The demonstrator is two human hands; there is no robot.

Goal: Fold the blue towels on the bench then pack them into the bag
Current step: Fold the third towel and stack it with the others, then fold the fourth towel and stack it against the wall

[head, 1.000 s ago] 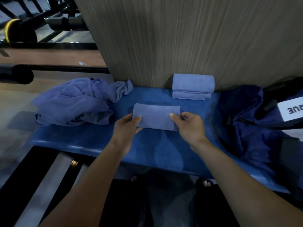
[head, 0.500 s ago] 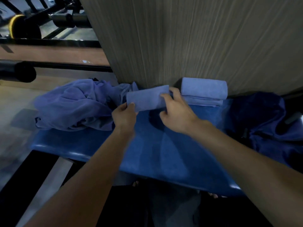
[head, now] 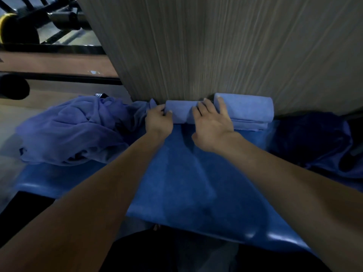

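A small folded blue towel (head: 181, 111) lies at the back of the blue bench (head: 188, 185), against the wooden wall. My left hand (head: 158, 120) grips its left end, fingers curled round it. My right hand (head: 211, 124) lies on its right end with fingers spread and fairly straight, fingertips touching the stack of folded towels (head: 249, 110) just to the right. A heap of unfolded blue towels (head: 68, 128) sits at the bench's left end. The dark blue bag (head: 318, 142) lies at the right end.
The grey wood-grain wall (head: 225, 46) rises directly behind the bench. Black gym bars and a yellow-rimmed weight (head: 11, 32) stand at the far left. My dark-clothed legs (head: 176, 252) are below the bench's front edge.
Both hands carried the folded towel from the middle of the bench to the back wall, setting it beside the folded stack. The view tilted closer to the wall.
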